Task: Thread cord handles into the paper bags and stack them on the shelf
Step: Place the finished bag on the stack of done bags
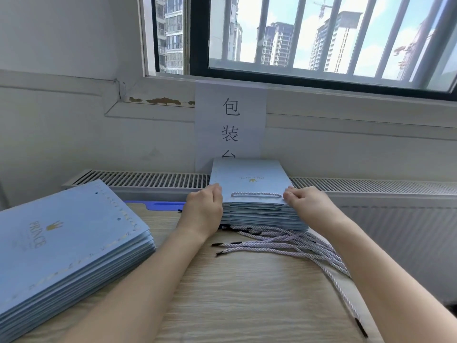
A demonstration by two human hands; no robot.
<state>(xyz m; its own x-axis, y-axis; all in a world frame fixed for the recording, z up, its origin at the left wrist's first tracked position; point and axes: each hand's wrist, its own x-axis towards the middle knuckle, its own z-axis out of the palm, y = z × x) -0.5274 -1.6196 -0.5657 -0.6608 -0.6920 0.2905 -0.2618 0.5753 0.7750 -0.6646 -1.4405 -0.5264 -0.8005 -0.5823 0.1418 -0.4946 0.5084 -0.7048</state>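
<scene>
The left hand [205, 203] and right hand [305, 201] seem to pinch the near corners of the top bag [249, 178] on the far pile [262, 216]; square its edges, cord handle [256, 194] tucked flat, before letting go.

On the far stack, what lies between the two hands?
In the head view, a white cord handle lies on the top bag, between the left hand and the right hand.

Table [247, 293] under left bag stack [66, 243], far bag stack [249, 179], cords [284, 243], perhaps tray [160, 205].
</scene>
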